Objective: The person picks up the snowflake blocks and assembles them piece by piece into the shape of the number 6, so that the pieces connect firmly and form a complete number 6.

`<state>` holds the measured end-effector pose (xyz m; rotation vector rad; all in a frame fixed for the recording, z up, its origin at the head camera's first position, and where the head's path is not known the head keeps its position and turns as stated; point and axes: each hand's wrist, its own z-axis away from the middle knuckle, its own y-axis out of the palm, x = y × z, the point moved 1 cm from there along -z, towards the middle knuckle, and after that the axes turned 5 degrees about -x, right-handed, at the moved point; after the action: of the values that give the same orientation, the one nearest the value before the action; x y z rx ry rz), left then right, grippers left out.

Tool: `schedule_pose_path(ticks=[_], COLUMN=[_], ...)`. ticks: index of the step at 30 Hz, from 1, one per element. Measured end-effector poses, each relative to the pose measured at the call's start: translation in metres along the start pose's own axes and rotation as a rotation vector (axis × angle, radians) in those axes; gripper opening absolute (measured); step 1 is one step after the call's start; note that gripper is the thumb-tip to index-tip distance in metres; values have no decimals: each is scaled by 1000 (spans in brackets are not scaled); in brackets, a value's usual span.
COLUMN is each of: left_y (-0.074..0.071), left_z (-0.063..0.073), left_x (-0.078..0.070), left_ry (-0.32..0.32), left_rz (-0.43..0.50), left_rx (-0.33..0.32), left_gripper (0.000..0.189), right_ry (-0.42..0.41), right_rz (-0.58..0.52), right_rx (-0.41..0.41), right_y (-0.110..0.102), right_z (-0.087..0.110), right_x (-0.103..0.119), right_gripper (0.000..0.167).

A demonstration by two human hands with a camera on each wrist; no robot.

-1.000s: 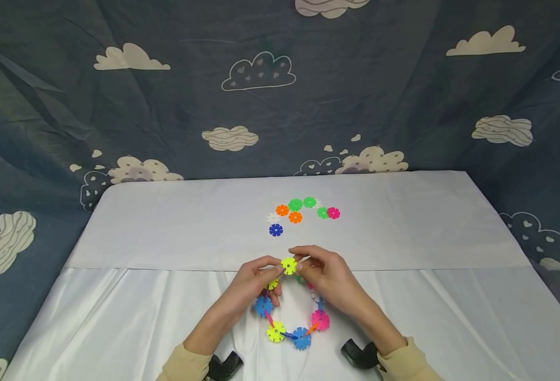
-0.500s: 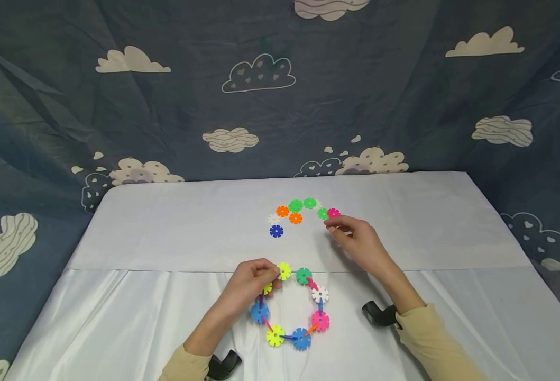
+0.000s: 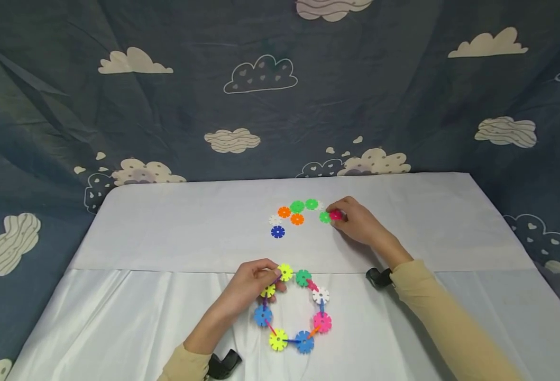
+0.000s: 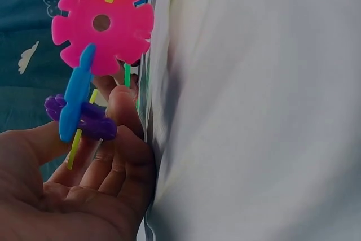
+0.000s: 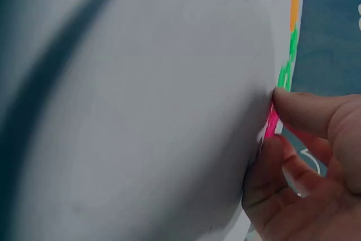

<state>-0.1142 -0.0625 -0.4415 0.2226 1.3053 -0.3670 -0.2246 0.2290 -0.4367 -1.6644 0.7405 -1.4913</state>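
Ring of linked discs [image 3: 304,342] complete but for one gap

Head view: the ring is on the near part of the white-covered table [image 3: 165,227], its far-left stretch pinched in the left hand [image 3: 251,280]. Eight discs face up: three yellow, two blue, one pink, one white, one green. Seven edge-on discs join them: two purple, one of these partly behind fingers, two pink, two blue, one orange. By my reading only one joint is left, between the top yellow disc [image 3: 285,272] and the green disc [image 3: 303,278]. Nine loose discs [image 3: 297,206] lie farther off: three green, two orange, two white, one dark blue, and a loose pink disc [image 3: 336,215] pinched by the right hand [image 3: 356,219]. The two hands are well apart. Left wrist view: a linked pink disc [image 4: 127,26] hangs above the fingers, slotted into a blue disc [image 4: 76,100]; exactly which disc the fingertips grip, I cannot tell. Right wrist view: thumb and fingertips sit either side of the loose pink disc; beyond, green and orange edges overlap too much to count
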Motion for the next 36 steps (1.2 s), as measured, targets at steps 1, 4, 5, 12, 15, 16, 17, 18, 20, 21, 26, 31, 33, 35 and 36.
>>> schedule_pose_path(ticks=[1, 4, 5, 12, 15, 16, 17, 18, 20, 21, 26, 31, 33, 35, 36], left_y=[0, -1, -1, 0, 0, 0, 0, -1, -1, -1, 0, 1, 2, 1, 1], left_z=[0, -1, -2, -2, -1, 0, 0, 0, 1, 1, 0, -1, -1, -1, -1], left_x=[0, 1, 1, 1, -1, -1, -2, -2, -3, -3, -4, -4, -3, -3, -2], left_ry=[-3, -3, -1, -4, 0, 3, 7, 6, 7, 11, 16, 7, 2, -3, 0], left_rz=[7, 26, 30, -9, -45, -52, -56, -60, -62, -60, -54, -29, -16, -5, -1], left_rx=[3, 12, 14, -10, -35, -39, -43, -44, -45, -43, -56, -76, -75, -71, -68], left_gripper=[22, 22, 21, 20, 19, 19, 19, 19, 18, 19, 16, 19, 22, 23, 24], right_ry=[3, 46, 61, 100, 81, 73, 64, 58, 43, 37, 13, 1, 2, -1, -2], right_rz=[1, 1, 2, -85, -169, -199, -235, -272, -349, -390, -515, -527, -522, -523, -523], right_rx=[0, 6, 11, -25, -44, -47, -46, -46, -41, -37, -25, -39, -36, -29, -28], right_y=[0, -1, -2, -8, -8, -7, -6, -4, -1, 1, 13, 26, 30, 33, 35], right_z=[-1, -2, -2, 19, 38, 44, 52, 58, 72, 78, 98, 108, 110, 112, 112], right_x=[0, -1, -1, 3, 14, 20, 26, 33, 46, 52, 78, 90, 93, 94, 95], right_gripper=[33, 28, 28, 16, 11, 11, 12, 12, 13, 14, 15, 13, 12, 11, 10])
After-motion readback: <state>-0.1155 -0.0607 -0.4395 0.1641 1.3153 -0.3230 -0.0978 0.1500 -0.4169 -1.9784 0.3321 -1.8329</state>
